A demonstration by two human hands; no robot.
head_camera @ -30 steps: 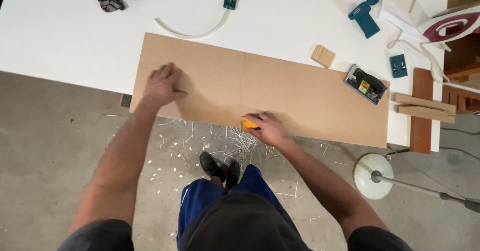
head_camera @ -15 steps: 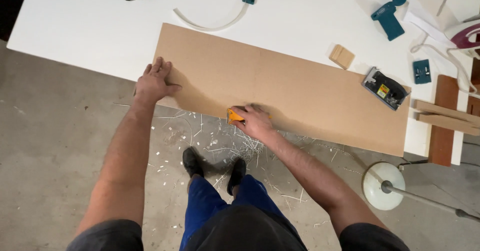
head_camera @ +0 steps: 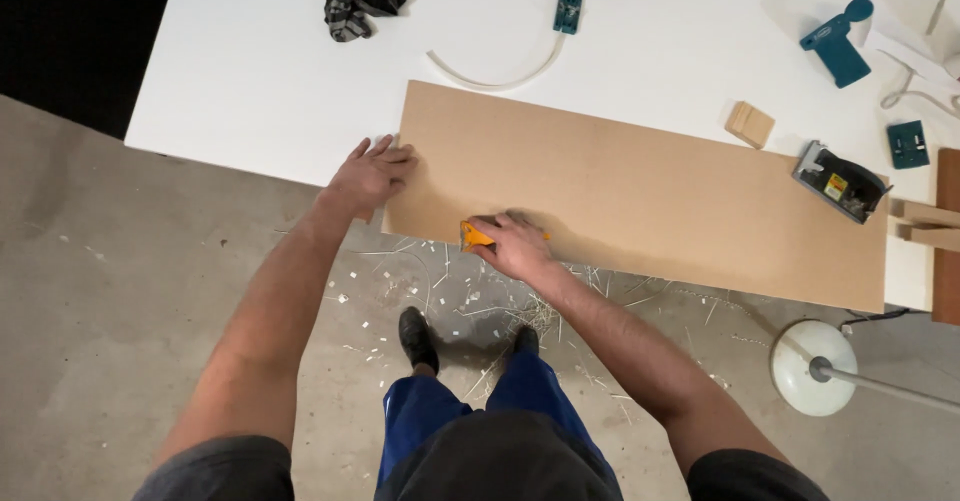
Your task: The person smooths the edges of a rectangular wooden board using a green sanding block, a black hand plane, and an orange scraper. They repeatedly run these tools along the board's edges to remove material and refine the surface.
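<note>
long brown fibreboard panel point(head_camera: 640, 186): left hand point(head_camera: 372, 173) flat, fingers spread at its corner; right hand point(head_camera: 515, 244) gripping small orange scraper point(head_camera: 473, 234) on its near edge

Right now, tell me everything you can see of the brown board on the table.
The brown board is a long, thin rectangular panel, matte like fibreboard, lying flat on the white table, its near edge overhanging the floor. The left hand presses its left end; the right hand holds an orange tool against its near edge. A small wooden block sits beside its far edge.
</note>
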